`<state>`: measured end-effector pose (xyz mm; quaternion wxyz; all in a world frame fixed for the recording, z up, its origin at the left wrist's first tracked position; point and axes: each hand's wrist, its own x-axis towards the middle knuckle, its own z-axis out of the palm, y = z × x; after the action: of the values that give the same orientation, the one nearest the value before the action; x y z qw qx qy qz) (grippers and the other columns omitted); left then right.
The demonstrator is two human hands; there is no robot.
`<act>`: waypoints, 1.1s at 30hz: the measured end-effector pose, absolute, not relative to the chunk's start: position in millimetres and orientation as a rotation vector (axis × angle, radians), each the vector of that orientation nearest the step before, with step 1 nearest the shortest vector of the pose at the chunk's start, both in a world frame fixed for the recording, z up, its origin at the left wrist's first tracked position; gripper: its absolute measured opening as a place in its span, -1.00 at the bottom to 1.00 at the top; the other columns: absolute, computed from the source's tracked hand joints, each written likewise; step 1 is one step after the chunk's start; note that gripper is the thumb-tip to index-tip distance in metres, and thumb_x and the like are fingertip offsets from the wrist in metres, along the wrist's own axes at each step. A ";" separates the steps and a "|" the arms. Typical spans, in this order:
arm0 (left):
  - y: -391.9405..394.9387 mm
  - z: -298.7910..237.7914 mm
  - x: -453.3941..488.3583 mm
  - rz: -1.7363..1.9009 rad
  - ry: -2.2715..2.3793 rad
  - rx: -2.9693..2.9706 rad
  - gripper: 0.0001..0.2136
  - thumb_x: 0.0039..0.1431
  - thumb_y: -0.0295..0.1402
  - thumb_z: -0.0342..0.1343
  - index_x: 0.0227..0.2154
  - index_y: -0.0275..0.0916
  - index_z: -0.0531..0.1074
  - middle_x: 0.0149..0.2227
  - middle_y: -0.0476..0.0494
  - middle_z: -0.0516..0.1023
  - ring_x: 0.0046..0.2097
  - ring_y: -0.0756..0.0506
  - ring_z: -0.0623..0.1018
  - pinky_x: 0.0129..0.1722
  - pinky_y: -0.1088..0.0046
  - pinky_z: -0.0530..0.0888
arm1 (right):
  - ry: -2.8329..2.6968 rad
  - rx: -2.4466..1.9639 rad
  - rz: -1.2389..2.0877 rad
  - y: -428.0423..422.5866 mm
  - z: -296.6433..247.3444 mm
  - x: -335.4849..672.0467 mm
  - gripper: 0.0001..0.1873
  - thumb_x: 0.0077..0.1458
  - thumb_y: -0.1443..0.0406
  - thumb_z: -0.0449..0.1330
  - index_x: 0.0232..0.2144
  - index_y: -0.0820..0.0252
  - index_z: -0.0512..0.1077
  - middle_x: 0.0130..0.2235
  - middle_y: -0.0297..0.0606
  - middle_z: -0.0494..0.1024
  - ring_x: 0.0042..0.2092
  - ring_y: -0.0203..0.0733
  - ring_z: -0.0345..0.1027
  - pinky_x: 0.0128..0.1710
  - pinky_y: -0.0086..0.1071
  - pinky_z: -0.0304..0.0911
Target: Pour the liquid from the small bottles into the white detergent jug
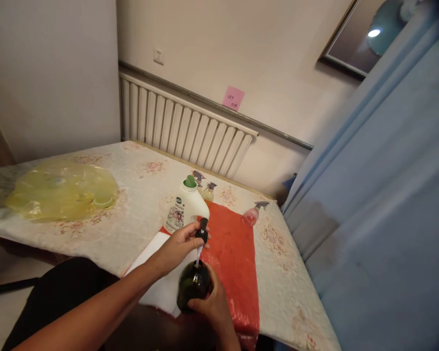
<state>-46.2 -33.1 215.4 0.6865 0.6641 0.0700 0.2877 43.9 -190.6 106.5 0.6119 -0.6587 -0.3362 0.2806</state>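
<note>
In the head view, my left hand (186,243) pinches a black pump head (202,235) whose pale tube points down at the neck of a dark green bottle (190,287). The tube's lower end meets the bottle's opening. Around the bottle's right side and front wraps my right hand (215,304), tilting it slightly. Just behind my left hand stands a white jug (187,207) with a printed label and a green piece in its mouth. Beneath lie a red plastic sheet (230,253) and a white cloth or paper (157,287), partly covered by my arm.
A pink spray bottle (251,215) stands at the red sheet's right edge. Behind the jug are two small spray bottles (209,192). A yellow plastic bag (62,192) lies on the left of the flowered tablecloth (142,195). A blue curtain (369,185) hangs along the right.
</note>
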 end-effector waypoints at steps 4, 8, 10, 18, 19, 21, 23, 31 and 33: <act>-28.5 222.1 -47.0 0.604 0.184 1.409 -0.62 0.15 -0.17 0.19 -0.04 -0.25 0.38 -0.12 -0.17 0.59 -0.22 -0.13 0.63 -0.10 0.28 0.48 | -0.772 -1.544 0.635 -194.6 112.5 43.9 -0.10 -0.52 0.48 0.42 0.03 0.08 0.44 0.01 -0.24 0.58 0.10 0.13 0.41 0.16 -0.08 0.25; -26.7 230.8 -48.3 0.684 0.190 1.363 -0.61 0.14 -0.18 0.20 -0.03 -0.26 0.36 -0.01 -0.21 0.56 -0.22 -0.12 0.63 -0.09 0.27 0.49 | -0.768 -1.579 0.614 -197.7 116.0 44.0 -0.09 -0.51 0.48 0.40 0.05 0.10 0.42 0.01 -0.23 0.58 0.08 0.12 0.41 0.15 -0.08 0.27; -26.2 235.5 -49.6 0.724 0.195 1.350 -0.61 0.13 -0.19 0.20 -0.03 -0.26 0.35 -0.02 -0.21 0.57 -0.21 -0.13 0.63 -0.10 0.27 0.50 | -0.768 -1.585 0.599 -198.9 114.3 44.6 -0.10 -0.49 0.47 0.39 0.06 0.10 0.41 0.01 -0.23 0.58 0.09 0.12 0.41 0.16 -0.09 0.26; -23.5 242.8 -55.6 0.818 0.289 1.108 -0.52 0.03 -0.15 0.31 -0.05 -0.25 0.34 -0.12 -0.21 0.60 -0.16 -0.18 0.64 -0.10 0.27 0.50 | -0.789 -1.666 0.552 -200.6 107.9 50.0 -0.06 -0.49 0.46 0.38 0.09 0.15 0.38 0.07 -0.18 0.55 0.16 0.11 0.36 0.22 -0.10 0.21; -22.9 241.1 -56.2 0.809 0.299 1.074 -0.52 0.00 -0.15 0.33 -0.07 -0.25 0.35 -0.14 -0.21 0.61 -0.16 -0.19 0.65 -0.10 0.27 0.50 | -0.787 -1.673 0.551 -200.1 109.4 50.3 -0.06 -0.50 0.46 0.38 0.09 0.16 0.38 0.07 -0.17 0.55 0.15 0.12 0.36 0.21 -0.10 0.21; -21.4 235.7 -57.0 0.802 0.311 1.035 -0.52 -0.03 -0.15 0.35 -0.10 -0.25 0.36 -0.17 -0.21 0.62 -0.16 -0.20 0.65 -0.10 0.25 0.51 | -0.782 -1.675 0.558 -198.9 113.0 50.4 -0.06 -0.50 0.45 0.38 0.10 0.17 0.38 0.07 -0.15 0.55 0.14 0.13 0.37 0.20 -0.09 0.23; -19.8 228.7 -57.6 0.806 0.323 1.024 -0.53 -0.03 -0.15 0.35 -0.11 -0.25 0.37 -0.17 -0.20 0.63 -0.16 -0.20 0.65 -0.11 0.26 0.52 | -0.774 -1.681 0.555 -197.7 116.2 50.2 -0.05 -0.51 0.44 0.38 0.10 0.17 0.38 0.08 -0.13 0.54 0.16 0.15 0.36 0.21 -0.08 0.21; -13.9 210.7 -61.0 0.790 0.346 1.116 -0.58 -0.02 -0.17 0.35 -0.13 -0.24 0.46 -0.15 -0.18 0.63 -0.15 -0.21 0.64 -0.18 0.31 0.54 | -0.789 -1.720 0.548 -194.8 120.2 48.4 -0.06 -0.50 0.45 0.37 0.10 0.17 0.38 0.08 -0.13 0.54 0.16 0.15 0.35 0.21 -0.07 0.21; -10.2 207.9 -62.4 0.821 0.373 1.074 -0.58 -0.02 -0.18 0.36 -0.11 -0.24 0.46 -0.15 -0.17 0.63 -0.15 -0.21 0.64 -0.16 0.31 0.54 | -0.795 -1.721 0.539 -193.5 122.2 47.9 -0.07 -0.50 0.46 0.36 0.08 0.15 0.39 0.08 -0.16 0.54 0.16 0.14 0.35 0.22 -0.07 0.20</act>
<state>-62.4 -10.2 207.9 0.7643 0.4939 0.1714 0.3776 47.9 -193.5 122.2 0.5525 -0.7278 -0.3364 0.2278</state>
